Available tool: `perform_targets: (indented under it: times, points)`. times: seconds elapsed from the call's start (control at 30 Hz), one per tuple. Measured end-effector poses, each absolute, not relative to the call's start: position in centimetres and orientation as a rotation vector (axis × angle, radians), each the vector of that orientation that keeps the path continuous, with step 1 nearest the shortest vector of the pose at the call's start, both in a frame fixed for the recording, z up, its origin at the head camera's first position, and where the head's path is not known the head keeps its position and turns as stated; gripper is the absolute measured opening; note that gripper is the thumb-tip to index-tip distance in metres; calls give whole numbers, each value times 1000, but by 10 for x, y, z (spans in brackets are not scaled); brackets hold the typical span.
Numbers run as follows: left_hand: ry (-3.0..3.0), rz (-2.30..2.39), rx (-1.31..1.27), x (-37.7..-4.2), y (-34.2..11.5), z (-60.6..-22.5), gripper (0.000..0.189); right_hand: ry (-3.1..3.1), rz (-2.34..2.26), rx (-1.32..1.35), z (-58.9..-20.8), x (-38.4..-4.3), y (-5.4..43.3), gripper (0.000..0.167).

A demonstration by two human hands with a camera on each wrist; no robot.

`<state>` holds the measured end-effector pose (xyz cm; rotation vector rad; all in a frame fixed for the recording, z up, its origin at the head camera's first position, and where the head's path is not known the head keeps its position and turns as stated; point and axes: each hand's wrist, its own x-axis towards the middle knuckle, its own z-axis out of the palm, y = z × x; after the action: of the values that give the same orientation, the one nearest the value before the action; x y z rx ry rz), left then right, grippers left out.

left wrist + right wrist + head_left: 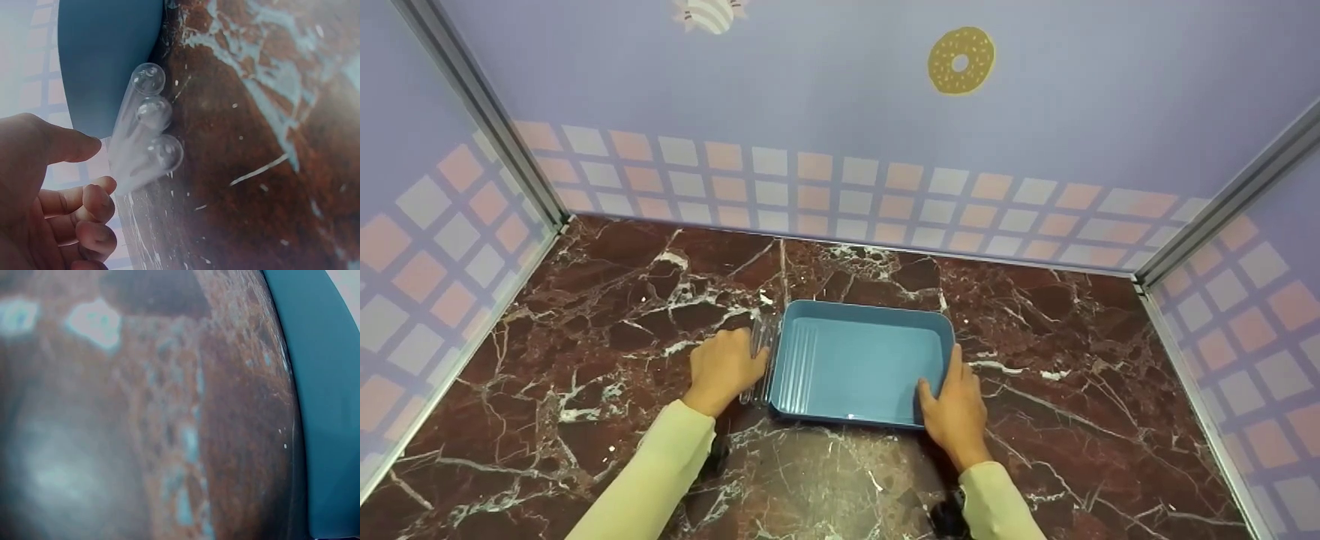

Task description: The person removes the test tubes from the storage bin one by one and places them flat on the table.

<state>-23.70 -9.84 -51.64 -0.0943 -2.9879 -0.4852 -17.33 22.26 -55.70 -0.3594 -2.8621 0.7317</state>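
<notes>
A blue rectangular tray (855, 360) lies on the dark red marble table (622, 315). It holds nothing. My right hand (955, 401) grips its near right corner, thumb over the rim and fingers along the outer side. Three clear glass tubes (763, 341) lie side by side against the tray's left wall. My left hand (725, 369) covers their near ends. In the left wrist view the tubes (147, 115) run out from between the thumb and curled fingers of the left hand (67, 185), beside the tray (107, 56). The right wrist view shows only the tray's edge (332, 410) and blurred marble.
Lilac walls with a checked band close the table in at the back (840, 150), left and right. Metal posts (487, 120) stand in the back corners. Bare marble lies all round the tray.
</notes>
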Motion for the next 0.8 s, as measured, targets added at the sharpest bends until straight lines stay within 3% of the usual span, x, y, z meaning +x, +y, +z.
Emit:
perform_targets:
  times: [0.8]
  points:
    - [-2942,-522,-195,-226,-90,-501,50,-2903,689,-372,-555,-172,221,82]
